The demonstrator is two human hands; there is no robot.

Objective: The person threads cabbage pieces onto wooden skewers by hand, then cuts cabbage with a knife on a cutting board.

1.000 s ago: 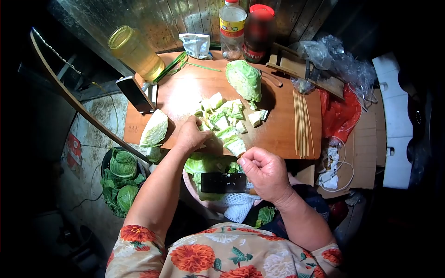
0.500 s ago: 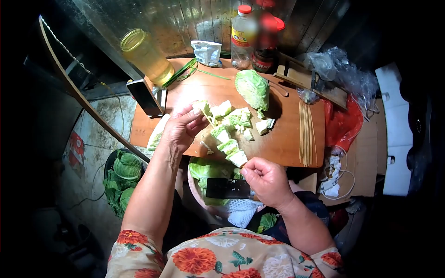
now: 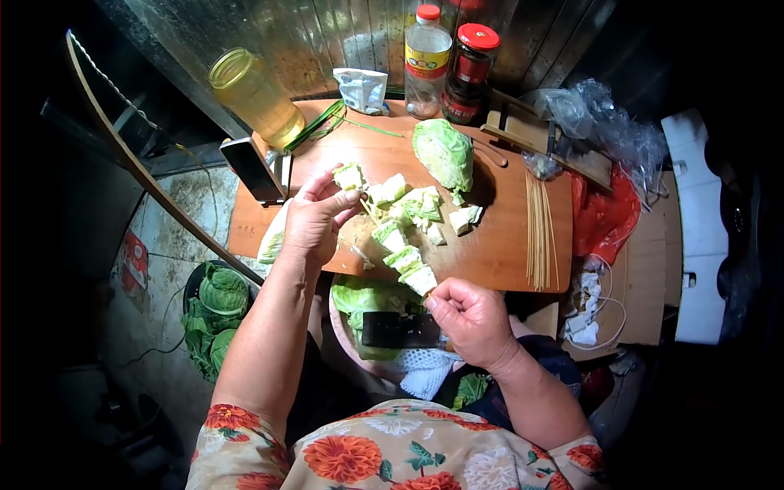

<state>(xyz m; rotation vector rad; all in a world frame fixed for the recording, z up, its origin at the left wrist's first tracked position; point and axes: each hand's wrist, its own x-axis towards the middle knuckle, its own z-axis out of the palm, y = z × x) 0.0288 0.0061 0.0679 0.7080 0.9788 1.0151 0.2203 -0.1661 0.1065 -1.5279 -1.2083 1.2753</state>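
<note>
A thin wooden skewer (image 3: 371, 214) slants across the front of the board with several pale green cabbage pieces (image 3: 404, 260) threaded on its lower half. My right hand (image 3: 474, 322) pinches its lower end, just below the last piece. At the upper end, my left hand (image 3: 314, 222) holds another cabbage piece (image 3: 349, 176) between thumb and fingers, by the skewer's tip. Whether the tip has entered that piece, I cannot tell. Loose cut cabbage pieces (image 3: 420, 204) lie on the wooden board (image 3: 502, 220) just beyond the skewer, below a partly cut cabbage head (image 3: 443, 155).
Bare skewers (image 3: 539, 237) lie at the board's right. A phone (image 3: 251, 170) on a stand, a jar of yellowish liquid (image 3: 257, 102), a bottle (image 3: 426, 65) and red-lidded jars (image 3: 474, 61) line the back. A cleaver (image 3: 400, 330) rests across a basin (image 3: 343, 327) of cabbage leaves near my lap.
My left hand's fingers have shifted around the cabbage piece, which now sits higher, with the thumb below it. My right hand keeps its pinch on the skewer, nearly still.
</note>
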